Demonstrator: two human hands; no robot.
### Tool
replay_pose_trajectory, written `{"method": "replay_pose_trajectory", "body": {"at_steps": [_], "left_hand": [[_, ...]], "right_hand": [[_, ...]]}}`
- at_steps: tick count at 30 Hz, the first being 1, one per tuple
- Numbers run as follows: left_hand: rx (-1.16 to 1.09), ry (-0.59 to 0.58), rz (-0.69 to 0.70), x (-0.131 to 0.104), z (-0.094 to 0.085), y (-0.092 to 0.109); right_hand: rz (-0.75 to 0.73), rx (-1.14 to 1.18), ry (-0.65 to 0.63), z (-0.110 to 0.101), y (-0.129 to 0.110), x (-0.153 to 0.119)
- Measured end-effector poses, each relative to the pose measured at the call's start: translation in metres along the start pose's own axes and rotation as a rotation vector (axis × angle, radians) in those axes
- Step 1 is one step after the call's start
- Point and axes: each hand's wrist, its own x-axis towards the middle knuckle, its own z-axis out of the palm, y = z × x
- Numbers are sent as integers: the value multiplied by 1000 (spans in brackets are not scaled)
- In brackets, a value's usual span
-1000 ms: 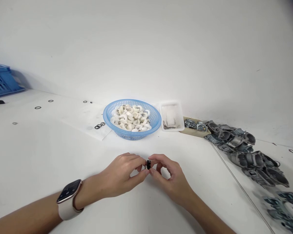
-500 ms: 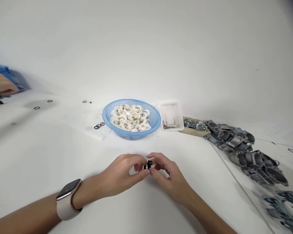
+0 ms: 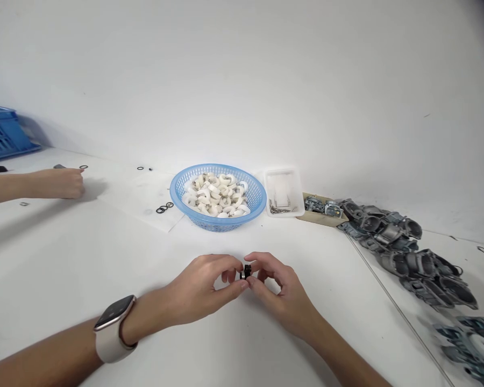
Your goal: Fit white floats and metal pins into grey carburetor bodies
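Together, our left hand [image 3: 204,285] and right hand [image 3: 281,289] pinch a small, chunky black-and-silver part [image 3: 247,271] over the white tabletop [image 3: 201,357].

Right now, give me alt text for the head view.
The left hand and right hand hold a small black part between them over a white table. Beyond sits a blue basket of white pieces; metal castings lie at right, another person's hand is at left.

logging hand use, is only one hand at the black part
No, the left hand and the right hand meet at the black part.
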Motion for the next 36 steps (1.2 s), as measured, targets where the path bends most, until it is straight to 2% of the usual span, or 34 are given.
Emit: {"method": "replay_pose_trajectory", "body": {"at_steps": [5,8,13,18,21,23,26,28,33,36], "left_hand": [[38,17,21,0,1,-2],[91,79,60,-2,3,-5],[262,225,225,-1,2,-11],[435,354,430,1,-14,-2],[543,380,469,-4,-27,6],[645,364,445,-8,-40,4],[755,312,235,-17,-70,-17],[807,335,100,-24,-100,-41],[912,431,-289,-46,-203,-107],[927,528,-549,-61,-264,-137]], "right_hand": [[17,-27,4,-1,1,0],[8,-66,19,-2,4,1],[-77,-364,4,-4,10,4],[-162,-620,-68,-4,12,6],[-194,-703,-72,-7,17,5],[-236,-758,-51,-9,24,4],[-322,-810,12,-9,34,5],[-363,-815,19,-8,36,7],[-452,-841,12,-4,30,10],[-517,-849,40,-4,32,10]]}}
